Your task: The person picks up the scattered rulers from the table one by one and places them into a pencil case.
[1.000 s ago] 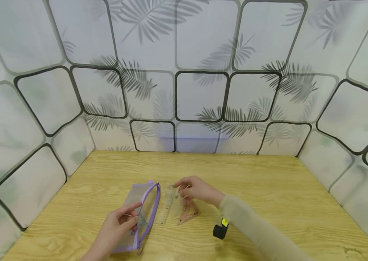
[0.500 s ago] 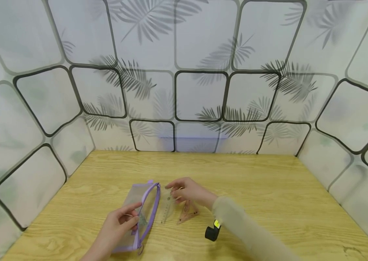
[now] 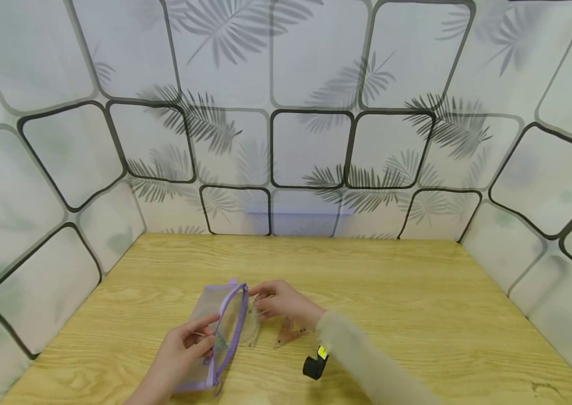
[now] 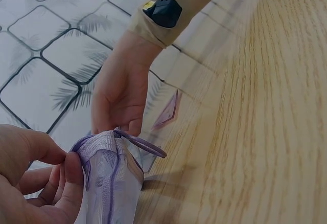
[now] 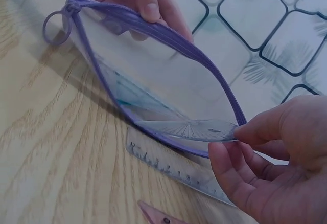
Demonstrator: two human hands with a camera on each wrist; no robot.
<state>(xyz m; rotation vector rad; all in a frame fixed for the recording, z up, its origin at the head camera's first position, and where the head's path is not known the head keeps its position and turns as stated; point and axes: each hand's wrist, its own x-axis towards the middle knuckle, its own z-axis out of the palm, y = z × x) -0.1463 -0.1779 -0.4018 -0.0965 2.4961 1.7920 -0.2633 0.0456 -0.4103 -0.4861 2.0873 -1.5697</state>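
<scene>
A mesh pouch with a purple zip edge point(image 3: 239, 332) lies with its mouth open. My left hand point(image 3: 182, 351) pinches the pouch's far side of the mouth, as the left wrist view also shows. My right hand point(image 5: 281, 152) pinches a clear protractor point(image 5: 189, 130) by one end, its other end at the pouch's mouth. Inside the pouch, a bluish-green clear piece point(image 5: 140, 93) shows through. Beside the pouch on the table lies a clear ruler point(image 5: 173, 169), below the protractor in the right wrist view.
A pink triangle point(image 3: 288, 334) lies on the wooden table point(image 3: 392, 292), right of the pouch and near my right wrist. A ring point(image 5: 56, 28) hangs from the zip end. Patterned cloth point(image 3: 311, 146) stands behind the table and at both sides.
My right hand has moved left from above the flat pieces to the pouch's mouth, carrying the clear protractor. My left hand and the pouch have stayed in place.
</scene>
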